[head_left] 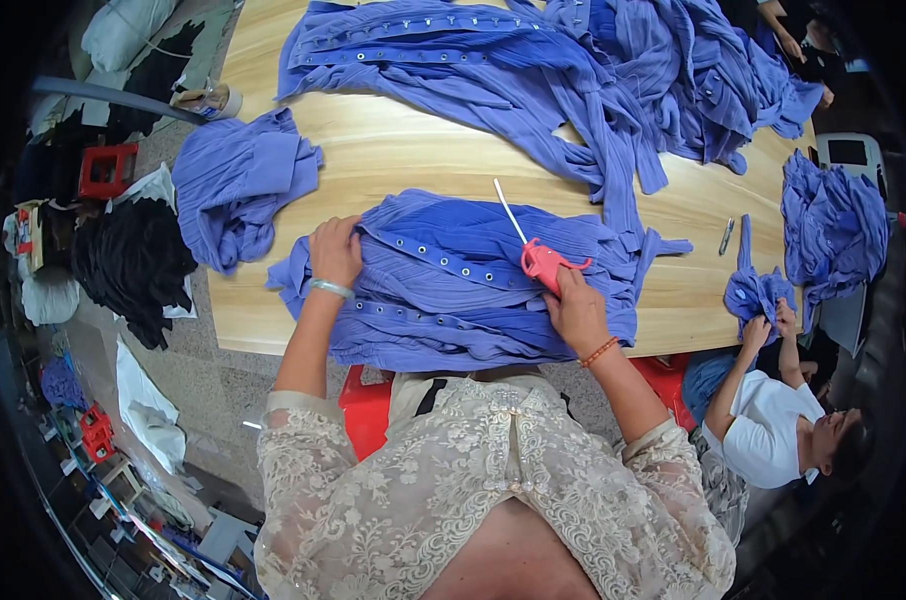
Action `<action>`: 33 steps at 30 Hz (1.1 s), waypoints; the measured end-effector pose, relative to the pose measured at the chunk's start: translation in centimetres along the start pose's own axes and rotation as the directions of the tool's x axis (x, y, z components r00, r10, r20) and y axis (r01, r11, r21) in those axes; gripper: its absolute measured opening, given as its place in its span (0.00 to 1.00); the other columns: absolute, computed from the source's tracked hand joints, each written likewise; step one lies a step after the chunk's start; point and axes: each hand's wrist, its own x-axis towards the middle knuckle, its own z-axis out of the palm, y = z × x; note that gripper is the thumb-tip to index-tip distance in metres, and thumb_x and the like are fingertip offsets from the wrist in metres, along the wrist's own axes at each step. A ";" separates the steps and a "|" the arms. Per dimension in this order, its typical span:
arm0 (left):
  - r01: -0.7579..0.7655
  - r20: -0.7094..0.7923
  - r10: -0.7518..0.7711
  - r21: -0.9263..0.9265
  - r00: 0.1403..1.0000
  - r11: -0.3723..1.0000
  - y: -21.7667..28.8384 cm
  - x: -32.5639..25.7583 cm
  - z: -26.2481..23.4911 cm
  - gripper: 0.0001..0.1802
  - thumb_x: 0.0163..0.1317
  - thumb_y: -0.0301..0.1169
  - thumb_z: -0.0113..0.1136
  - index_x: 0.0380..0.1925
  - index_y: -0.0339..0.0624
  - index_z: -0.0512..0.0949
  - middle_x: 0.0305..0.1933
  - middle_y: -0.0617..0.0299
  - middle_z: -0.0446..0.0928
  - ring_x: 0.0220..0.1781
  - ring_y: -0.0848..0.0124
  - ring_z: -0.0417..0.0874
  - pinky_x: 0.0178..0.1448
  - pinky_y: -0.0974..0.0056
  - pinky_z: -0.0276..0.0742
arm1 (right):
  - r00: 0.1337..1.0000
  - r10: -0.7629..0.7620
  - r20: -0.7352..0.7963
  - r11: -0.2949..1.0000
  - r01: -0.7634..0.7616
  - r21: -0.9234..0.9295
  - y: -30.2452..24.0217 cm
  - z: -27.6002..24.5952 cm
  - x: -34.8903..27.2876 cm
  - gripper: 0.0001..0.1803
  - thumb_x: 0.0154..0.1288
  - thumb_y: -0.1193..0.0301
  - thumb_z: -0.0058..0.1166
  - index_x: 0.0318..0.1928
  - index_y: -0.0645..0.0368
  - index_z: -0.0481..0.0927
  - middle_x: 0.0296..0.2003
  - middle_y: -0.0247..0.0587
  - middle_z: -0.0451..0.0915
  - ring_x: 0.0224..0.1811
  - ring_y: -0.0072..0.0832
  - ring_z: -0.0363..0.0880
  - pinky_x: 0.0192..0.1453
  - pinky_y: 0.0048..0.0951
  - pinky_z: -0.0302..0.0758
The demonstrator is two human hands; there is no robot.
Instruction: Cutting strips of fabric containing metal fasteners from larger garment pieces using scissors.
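A blue pleated garment with rows of metal eyelets lies spread on the wooden table in front of me. My left hand presses flat on its left side, fingers apart. My right hand grips a red tagging gun whose long white needle points up and to the left over the cloth. A pale bracelet is on my left wrist, an orange one on my right.
More blue garments lie piled across the far table and hang off its left edge. A person in a white top at the right holds blue cloth. A pen lies near them. Black fabric lies on the floor at the left.
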 end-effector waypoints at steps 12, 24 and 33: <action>0.222 0.517 -0.049 -0.277 0.854 0.935 2.4 -11.4 -12.1 0.06 0.48 0.24 0.55 0.26 0.38 0.79 0.27 0.50 0.76 0.32 0.50 0.79 0.39 0.52 0.74 | 0.842 -0.046 0.537 0.872 -0.229 0.433 3.7 -8.3 -5.1 0.13 0.54 0.69 0.68 0.38 0.61 0.83 0.29 0.53 0.81 0.29 0.42 0.80 0.38 0.34 0.76; 0.406 0.523 -0.222 -0.268 0.823 0.873 1.7 -10.9 -8.7 0.06 0.56 0.27 0.62 0.33 0.38 0.81 0.35 0.50 0.79 0.42 0.53 0.80 0.49 0.55 0.75 | 0.831 0.012 0.556 0.956 -0.171 0.236 2.7 -9.1 -2.3 0.11 0.62 0.72 0.64 0.43 0.61 0.84 0.28 0.39 0.84 0.30 0.28 0.81 0.41 0.31 0.77; 0.306 0.202 -0.313 0.062 0.928 0.950 -1.4 -2.1 -3.0 0.15 0.53 0.28 0.67 0.43 0.42 0.79 0.42 0.54 0.78 0.47 0.53 0.78 0.55 0.49 0.71 | 0.988 0.135 0.070 0.988 -0.139 0.065 4.0 -3.7 9.3 0.23 0.56 0.65 0.66 0.49 0.61 0.76 0.38 0.59 0.82 0.42 0.58 0.80 0.45 0.50 0.76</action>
